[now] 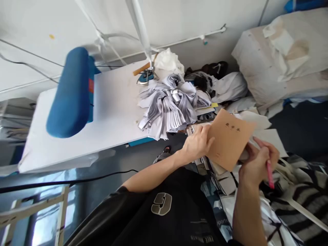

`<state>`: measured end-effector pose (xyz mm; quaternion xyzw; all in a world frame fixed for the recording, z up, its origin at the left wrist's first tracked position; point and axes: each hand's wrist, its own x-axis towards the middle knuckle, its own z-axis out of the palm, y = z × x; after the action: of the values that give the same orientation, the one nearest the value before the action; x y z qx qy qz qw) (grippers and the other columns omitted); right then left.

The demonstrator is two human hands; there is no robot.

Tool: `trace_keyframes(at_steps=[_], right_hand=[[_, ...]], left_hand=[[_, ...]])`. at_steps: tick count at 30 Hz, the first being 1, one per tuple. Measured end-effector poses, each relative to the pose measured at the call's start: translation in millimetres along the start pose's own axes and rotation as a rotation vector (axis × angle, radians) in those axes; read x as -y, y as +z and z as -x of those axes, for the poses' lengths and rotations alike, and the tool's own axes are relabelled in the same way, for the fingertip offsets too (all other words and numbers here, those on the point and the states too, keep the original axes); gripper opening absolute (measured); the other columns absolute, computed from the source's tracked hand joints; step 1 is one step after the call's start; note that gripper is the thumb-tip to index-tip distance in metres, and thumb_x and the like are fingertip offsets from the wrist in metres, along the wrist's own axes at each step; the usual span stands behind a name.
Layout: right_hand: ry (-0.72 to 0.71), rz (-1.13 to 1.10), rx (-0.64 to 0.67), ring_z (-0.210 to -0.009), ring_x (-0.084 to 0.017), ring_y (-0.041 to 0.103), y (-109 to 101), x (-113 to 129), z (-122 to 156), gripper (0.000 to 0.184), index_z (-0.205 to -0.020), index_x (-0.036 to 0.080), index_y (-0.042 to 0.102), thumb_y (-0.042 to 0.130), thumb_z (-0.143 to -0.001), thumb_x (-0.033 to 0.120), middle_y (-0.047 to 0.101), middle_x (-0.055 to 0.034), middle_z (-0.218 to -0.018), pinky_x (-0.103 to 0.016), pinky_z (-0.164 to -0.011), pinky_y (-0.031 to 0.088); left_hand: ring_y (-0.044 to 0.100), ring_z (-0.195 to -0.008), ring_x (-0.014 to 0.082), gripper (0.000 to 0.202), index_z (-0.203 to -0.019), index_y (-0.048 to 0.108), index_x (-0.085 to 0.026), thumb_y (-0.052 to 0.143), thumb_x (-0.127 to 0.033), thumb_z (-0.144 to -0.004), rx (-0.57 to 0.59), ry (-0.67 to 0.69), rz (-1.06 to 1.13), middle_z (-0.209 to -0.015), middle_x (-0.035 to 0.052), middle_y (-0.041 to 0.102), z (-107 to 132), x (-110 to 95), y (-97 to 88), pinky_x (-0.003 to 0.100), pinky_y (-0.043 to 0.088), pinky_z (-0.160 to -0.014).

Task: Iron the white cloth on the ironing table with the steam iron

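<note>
A thin brown notebook with dark characters on its cover is held up in front of me. My left hand grips its left edge, fingers closed over the cover. My right hand is closed around a pink pen and also touches the notebook's lower right corner. Beneath the notebook lie loose white papers and other booklets.
A white ironing board carries a blue padded sleeve form, an iron and a heap of grey-white folded cloth. White bundles are stacked at the right. Striped fabric lies lower right. A black cable crosses the floor.
</note>
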<state>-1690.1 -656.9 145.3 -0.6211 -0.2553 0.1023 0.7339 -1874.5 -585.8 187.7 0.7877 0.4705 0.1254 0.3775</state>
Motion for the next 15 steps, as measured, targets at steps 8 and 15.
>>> trace_keyframes(at_steps=[8, 15], right_hand=[[0.138, -0.007, -0.074, -0.101, -0.021, 0.074, -1.1, 18.7, 16.4, 0.029, -0.109, 0.025, 0.057, 0.060, -0.096, 0.050, 0.068, -0.0056, -0.120, -0.042, -0.088, 0.061], [0.220, -0.078, -0.074, -0.103, -0.021, 0.073, -11.3, 16.5, 21.9, 0.030, -0.109, 0.025, 0.056, 0.058, -0.097, 0.052, 0.069, -0.0058, -0.116, -0.037, -0.083, 0.061]], left_hand=[[0.047, -0.143, 0.0409, 0.098, -0.160, 0.035, -0.016, 0.085, -0.042, -0.080, 0.051, 0.398, -0.487, -0.158, 0.0252, 0.044, 15.9, 11.9, 3.7, 0.054, 0.042, -0.115], [0.067, -0.117, 0.0342, 0.070, -0.150, 0.046, -0.018, 0.071, -0.047, -0.091, -0.064, 0.470, -0.342, -0.132, 0.0171, 0.067, 0.7, 31.2, 1.9, 0.047, 0.052, -0.099]])
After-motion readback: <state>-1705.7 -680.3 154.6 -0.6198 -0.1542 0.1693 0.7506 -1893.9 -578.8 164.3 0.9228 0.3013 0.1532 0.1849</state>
